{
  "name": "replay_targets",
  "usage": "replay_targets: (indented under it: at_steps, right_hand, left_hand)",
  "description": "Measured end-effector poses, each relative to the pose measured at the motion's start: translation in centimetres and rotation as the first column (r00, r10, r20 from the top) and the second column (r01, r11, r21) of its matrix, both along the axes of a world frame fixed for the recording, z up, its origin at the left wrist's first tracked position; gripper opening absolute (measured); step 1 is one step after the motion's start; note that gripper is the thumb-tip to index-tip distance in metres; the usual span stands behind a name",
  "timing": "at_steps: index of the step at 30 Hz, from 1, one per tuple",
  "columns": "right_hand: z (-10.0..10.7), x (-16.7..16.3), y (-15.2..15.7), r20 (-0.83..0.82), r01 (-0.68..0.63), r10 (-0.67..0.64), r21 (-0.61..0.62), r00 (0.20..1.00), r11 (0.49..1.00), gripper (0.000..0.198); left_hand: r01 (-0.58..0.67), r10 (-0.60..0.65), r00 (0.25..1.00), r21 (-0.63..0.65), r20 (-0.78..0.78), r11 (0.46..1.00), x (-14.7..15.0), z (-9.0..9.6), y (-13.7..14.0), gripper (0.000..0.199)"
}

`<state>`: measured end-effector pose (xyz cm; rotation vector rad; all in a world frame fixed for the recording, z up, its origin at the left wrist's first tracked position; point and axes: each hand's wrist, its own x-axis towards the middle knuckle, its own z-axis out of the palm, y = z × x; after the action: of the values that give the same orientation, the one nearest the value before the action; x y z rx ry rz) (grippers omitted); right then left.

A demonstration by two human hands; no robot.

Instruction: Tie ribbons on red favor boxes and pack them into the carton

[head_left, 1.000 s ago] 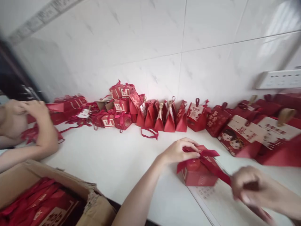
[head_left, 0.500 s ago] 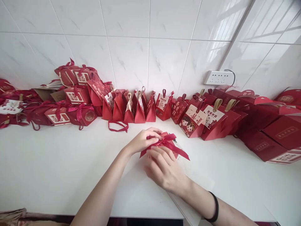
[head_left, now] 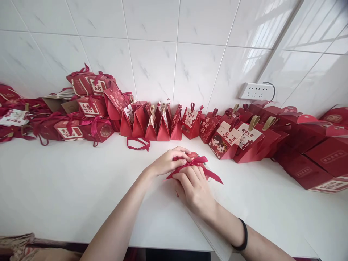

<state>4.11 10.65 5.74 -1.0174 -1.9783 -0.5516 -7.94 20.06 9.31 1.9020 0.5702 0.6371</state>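
Observation:
A small red gift box [head_left: 193, 155] with printed decoration lies on the white table in front of me, partly covered by both hands. Across its top runs a red ribbon [head_left: 214, 175] tied in a bow, with a long tail reaching out to the right. My left hand [head_left: 172, 159] comes from the left, its bent fingers closed on the ribbon's left side near the knot. Over the near side is my right hand [head_left: 194, 188], its fingers curled down on the ribbon; its thumb is mostly hidden. A black band [head_left: 244, 235] circles the right wrist.
A row of red gift boxes [head_left: 163, 127] stands along the tiled wall. Ribbon-tied boxes [head_left: 91, 107] are stacked at the left, larger red boxes [head_left: 312, 159] at the right. A loose ribbon loop [head_left: 138, 143] lies behind my hands. A power strip [head_left: 255, 91] rests against the wall.
My right hand has come up slightly and its fingers now press closer on the ribbon by the knot. My left hand stays at the box. The whole view has shifted a little.

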Motion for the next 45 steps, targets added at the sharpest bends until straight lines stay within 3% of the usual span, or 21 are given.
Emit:
replay_targets:
  at_steps: [6,14,20,22,24,25,26,28,30,41,45]
  right_hand:
    - [-0.3,0.7,0.0,-0.029,-0.11,0.112,0.049,0.993,0.993,0.015]
    - [-0.4,1.1,-0.1,-0.03,-0.198,0.2,0.055,0.979,0.979,0.016]
    - [0.9,2.5,-0.3,-0.027,-0.256,0.259,0.067,0.966,0.964,0.01]
    - [1.8,4.1,-0.2,-0.144,-0.206,0.213,0.064,0.966,0.977,0.011]
    - [2.8,6.2,0.1,-0.301,-0.087,0.061,-0.075,0.952,0.993,0.015]
    - [3.2,7.2,0.3,-0.342,-0.045,-0.033,-0.219,0.939,0.975,0.021]
    - [3.5,8.2,0.4,-0.345,-0.033,-0.111,-0.385,0.932,0.922,0.029]
    - [3.9,9.6,0.6,-0.294,-0.076,-0.164,-0.661,0.941,0.747,0.044]
    - [4.1,10.3,0.6,-0.279,-0.146,-0.132,-0.784,0.951,0.604,0.049]
    - [4.6,10.0,0.7,-0.419,-0.388,-0.045,-0.871,0.907,0.3,0.049]
    - [4.8,10.7,0.7,-0.403,-0.384,-0.033,-0.89,0.915,0.246,0.044]
  left_hand:
    - [-0.083,0.085,0.996,0.052,-0.032,0.995,0.4,-0.3,-0.2,0.013]
    - [-0.098,0.099,0.995,0.056,-0.02,0.994,0.6,-0.4,-0.3,0.016]
    - [-0.12,0.12,0.993,0.04,-0.004,0.992,0.9,-0.4,-0.4,0.012]
    - [-0.13,0.13,0.991,0.049,-0.002,0.99,1.0,-0.4,-0.5,0.01]
    - [-0.129,0.129,0.992,0.059,-0.002,0.99,1.0,-0.4,-0.6,0.01]
    - [-0.127,0.127,0.992,0.061,-0.001,0.99,0.9,-0.4,-0.6,0.011]
    - [-0.126,0.127,0.992,0.062,-0.001,0.99,0.9,-0.4,-0.6,0.011]
    - [-0.127,0.127,0.992,0.058,-0.006,0.99,0.9,-0.3,-0.7,0.012]
    - [-0.126,0.127,0.992,0.057,-0.018,0.99,0.8,-0.2,-0.7,0.012]
    - [-0.158,0.162,0.986,0.09,-0.044,0.983,1.0,-0.3,-0.7,0.013]
    - [-0.156,0.16,0.986,0.099,-0.044,0.983,1.0,-0.2,-0.7,0.015]
